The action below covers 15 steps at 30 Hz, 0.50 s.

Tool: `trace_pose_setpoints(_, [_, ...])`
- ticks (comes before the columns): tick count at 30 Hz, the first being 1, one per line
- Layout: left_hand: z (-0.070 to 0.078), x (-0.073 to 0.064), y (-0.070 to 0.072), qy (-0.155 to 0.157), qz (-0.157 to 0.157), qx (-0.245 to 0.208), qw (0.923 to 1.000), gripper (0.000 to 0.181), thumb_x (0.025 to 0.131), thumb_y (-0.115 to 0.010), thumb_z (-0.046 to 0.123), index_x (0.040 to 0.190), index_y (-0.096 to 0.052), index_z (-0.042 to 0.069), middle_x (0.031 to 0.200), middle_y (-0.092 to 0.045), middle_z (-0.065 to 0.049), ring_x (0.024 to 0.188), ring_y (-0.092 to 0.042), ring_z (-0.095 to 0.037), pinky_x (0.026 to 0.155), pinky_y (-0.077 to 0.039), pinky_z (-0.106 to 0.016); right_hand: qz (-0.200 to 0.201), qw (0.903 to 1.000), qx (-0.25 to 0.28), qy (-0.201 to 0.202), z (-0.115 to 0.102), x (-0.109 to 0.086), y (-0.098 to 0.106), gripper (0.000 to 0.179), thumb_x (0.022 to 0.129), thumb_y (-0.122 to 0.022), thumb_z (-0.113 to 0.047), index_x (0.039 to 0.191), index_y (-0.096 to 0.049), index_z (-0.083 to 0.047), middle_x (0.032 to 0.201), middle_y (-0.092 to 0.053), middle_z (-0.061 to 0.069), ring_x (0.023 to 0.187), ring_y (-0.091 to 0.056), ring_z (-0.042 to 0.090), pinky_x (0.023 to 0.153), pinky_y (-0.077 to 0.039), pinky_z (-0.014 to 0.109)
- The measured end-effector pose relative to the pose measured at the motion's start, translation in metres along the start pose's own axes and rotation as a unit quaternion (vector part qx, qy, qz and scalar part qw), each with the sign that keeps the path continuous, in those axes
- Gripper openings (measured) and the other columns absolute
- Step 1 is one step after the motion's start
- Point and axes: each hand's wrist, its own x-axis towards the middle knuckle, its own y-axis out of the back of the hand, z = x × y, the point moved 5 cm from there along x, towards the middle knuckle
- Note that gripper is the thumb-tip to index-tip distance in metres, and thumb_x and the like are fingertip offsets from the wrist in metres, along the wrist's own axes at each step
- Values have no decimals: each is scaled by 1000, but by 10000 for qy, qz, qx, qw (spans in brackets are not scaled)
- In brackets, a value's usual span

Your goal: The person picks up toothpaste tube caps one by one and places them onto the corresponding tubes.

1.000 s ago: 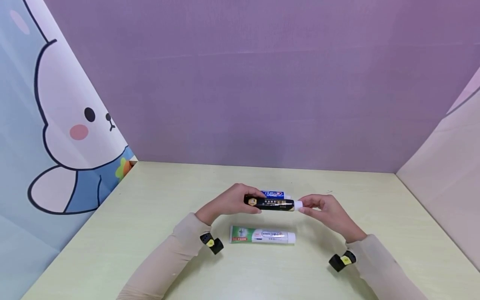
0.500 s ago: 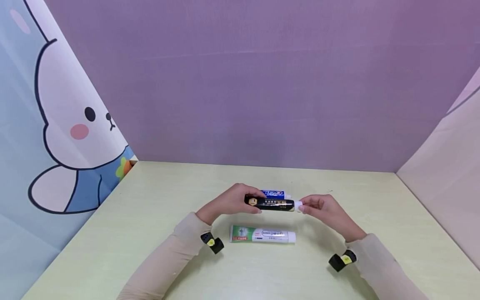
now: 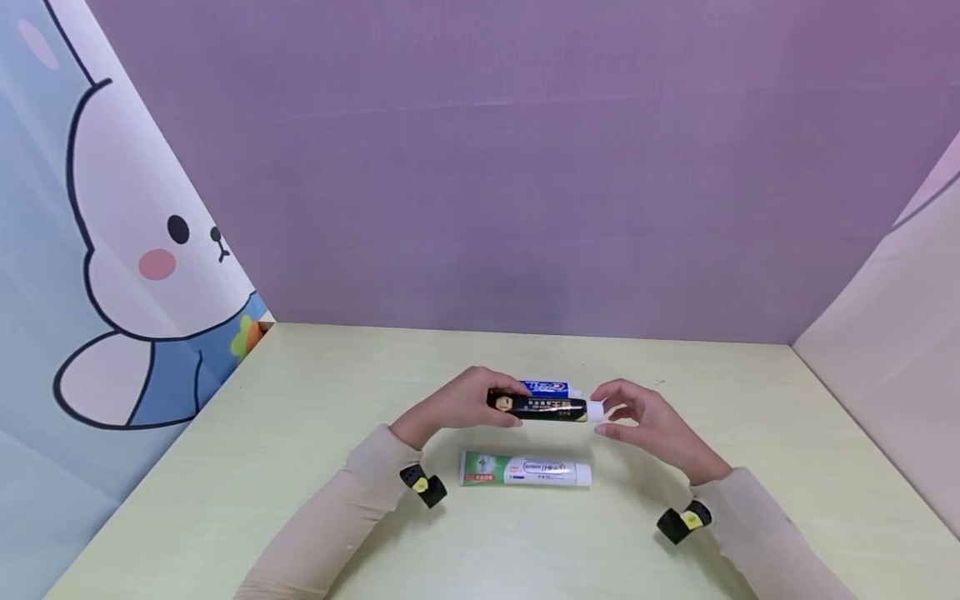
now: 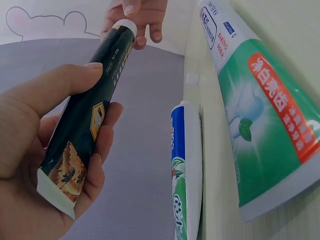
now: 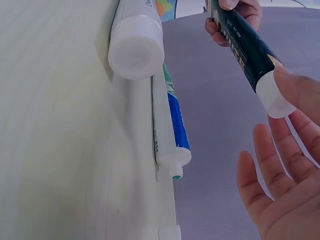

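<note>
Left hand [image 3: 467, 402] grips the black tube [image 3: 551, 408], lower centre of frame; right hand [image 3: 651, 423] has fingers loosely spread around its white cap [image 3: 595, 412], can't tell if touching. Blue tube [image 3: 547, 389] shows just above, green-and-white tube [image 3: 525, 470] lies lower, on the desk [image 3: 330, 375].

Even light casts soft shadows across the table [image 3: 330, 375].

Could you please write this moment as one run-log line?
Left hand: holds black tube | Right hand: fingers spread near white cap, contact unclear | Table: green-and-white tube, blue tube
</note>
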Motion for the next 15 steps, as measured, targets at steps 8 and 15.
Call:
trace_pose_setpoints(8, [-1, 0, 0, -26, 8, -46, 10000, 38, 82, -74, 20, 119, -66, 12, 119, -64, -3, 99, -59, -11, 81, -48, -23, 164, 9990, 111, 410, 0, 0, 2, 28, 82, -71, -4, 106, -59, -1, 101, -59, 10, 89, -56, 10, 80, -50, 25])
trace_pose_setpoints(15, [-1, 1, -1, 12, -6, -209, 9998, 37, 82, -74, 18, 118, -66, 12, 118, -64, -3, 96, -59, -10, 79, -48, -23, 338, 9985, -128, 405, 2, 0, 3, 26, 80, -73, -5, 104, -62, -3, 99, -62, 6, 87, -56, 9, 81, -50, 26])
